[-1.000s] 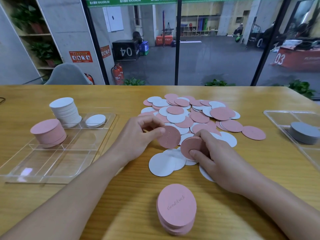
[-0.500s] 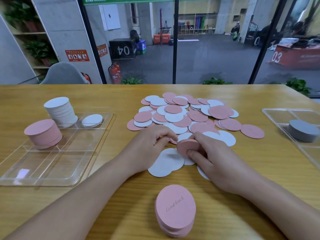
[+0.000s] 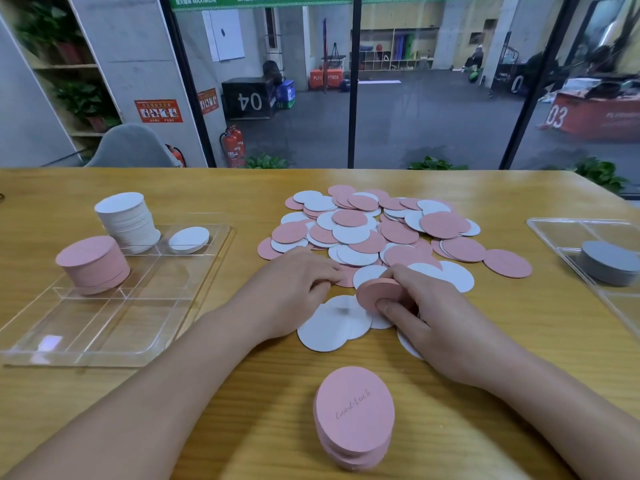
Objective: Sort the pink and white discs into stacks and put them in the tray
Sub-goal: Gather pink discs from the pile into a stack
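A loose pile of pink and white discs (image 3: 377,230) covers the middle of the wooden table. My right hand (image 3: 429,317) grips a small stack of pink discs (image 3: 375,292) at the pile's near edge, tilted on its side. My left hand (image 3: 294,289) pinches a pink disc (image 3: 346,276) lying flat just left of that stack. A short pink stack (image 3: 353,417) stands near the table's front edge. The clear tray (image 3: 114,317) on the left holds a pink stack (image 3: 91,263), a tall white stack (image 3: 126,220) and a low white stack (image 3: 188,240).
A second clear tray (image 3: 554,230) at the right edge holds a grey disc stack (image 3: 609,262). A few white discs (image 3: 332,323) lie flat between my hands. Behind the table is a glass wall; a grey chair back (image 3: 131,147) shows at the far left.
My left hand lowered its pink disc from the air down to the table beside the stack. My right hand's pink stack tilted flatter and shifted slightly.
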Tool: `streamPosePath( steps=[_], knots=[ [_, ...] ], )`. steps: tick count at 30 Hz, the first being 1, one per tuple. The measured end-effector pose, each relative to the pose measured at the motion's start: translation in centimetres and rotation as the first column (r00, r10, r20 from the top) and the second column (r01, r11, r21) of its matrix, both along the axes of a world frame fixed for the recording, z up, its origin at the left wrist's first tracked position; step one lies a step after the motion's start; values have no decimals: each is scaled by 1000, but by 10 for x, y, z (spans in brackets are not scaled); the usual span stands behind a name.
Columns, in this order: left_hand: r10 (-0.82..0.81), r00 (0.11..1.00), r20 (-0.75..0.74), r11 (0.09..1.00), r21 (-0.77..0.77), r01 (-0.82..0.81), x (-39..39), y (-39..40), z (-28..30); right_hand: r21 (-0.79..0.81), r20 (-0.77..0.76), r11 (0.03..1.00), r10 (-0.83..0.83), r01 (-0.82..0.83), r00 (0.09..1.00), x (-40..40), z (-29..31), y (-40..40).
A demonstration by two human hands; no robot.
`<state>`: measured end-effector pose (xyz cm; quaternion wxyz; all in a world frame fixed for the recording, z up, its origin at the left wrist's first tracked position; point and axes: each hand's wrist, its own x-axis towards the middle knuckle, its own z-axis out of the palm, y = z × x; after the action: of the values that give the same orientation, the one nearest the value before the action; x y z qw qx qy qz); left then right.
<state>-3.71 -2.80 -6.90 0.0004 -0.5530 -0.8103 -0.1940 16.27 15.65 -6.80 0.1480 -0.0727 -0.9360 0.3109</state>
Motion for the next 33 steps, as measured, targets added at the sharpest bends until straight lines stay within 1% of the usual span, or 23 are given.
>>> streamPosePath(
  steps=[3,5,8,10,13,15,17,20,22,26,28,30,33],
  knots=[
    [134,990,33,991,25,-135,-5,-10,9,1,2,1000,7,-7,1000,1,0,0],
    [206,975,82,976,62,-211,-6,-15,14,-7,-1,1000,9,-9,1000,1,1,1],
    [243,955,170,956,126,-265,-7,-14,13,-6,4,1000,10,-10,1000,1,1,1],
    [270,942,201,946,124,-298,-6,-11,10,-2,4,1000,9,-9,1000,0,1,0],
    [308,940,144,950,-4,-311,-7,-7,7,5,9,1000,0,0,1000,0,1,1],
    [304,945,120,953,-42,-301,-6,-6,8,4,8,1000,-3,3,1000,0,1,1],
    [299,942,152,954,-19,-300,-5,-6,10,1,8,1000,-7,7,1000,0,0,1],
    [292,917,272,947,52,-317,-4,-8,11,9,6,1000,-17,17,1000,0,0,0],
    [266,900,345,937,128,-326,-6,-8,10,7,6,1000,-18,17,1000,0,-1,0],
    [126,869,479,903,308,-301,-6,-7,12,-9,3,1000,-19,19,1000,0,0,0],
    [57,875,480,896,362,-257,-4,-7,14,-16,1,999,-29,29,1000,-1,-2,0],
    [-31,882,470,900,396,-180,1,-6,14,-18,-5,999,-37,37,999,-1,-3,0],
    [-142,855,499,917,391,-76,12,-2,12,-64,-41,997,-52,50,998,-1,-4,1]
  ],
)
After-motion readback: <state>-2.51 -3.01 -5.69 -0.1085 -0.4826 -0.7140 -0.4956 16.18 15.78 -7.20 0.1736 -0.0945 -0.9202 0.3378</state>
